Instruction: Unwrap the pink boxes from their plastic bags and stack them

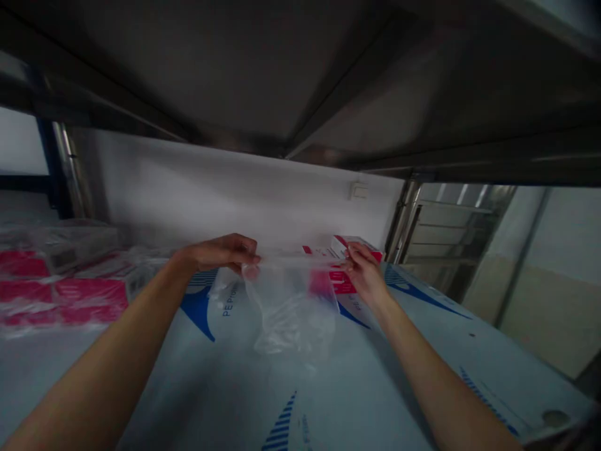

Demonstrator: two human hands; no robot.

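Head view: L hand & R hand both pinching top edge of clear plastic bag, stretched btwn them, hanging above tabletop. Nothing visible inside bag. Red-white carton stands just behind R hand, outside bag. Tabletop has blue-printed PE sheet. Shrink-wrapped red packs at left; steel shelf overhead, white wall w/ switch plate, glass panel right.

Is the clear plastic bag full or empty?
Empty: the clear plastic bag sags limp and crumpled from the left hand and right hand, with nothing visible inside.
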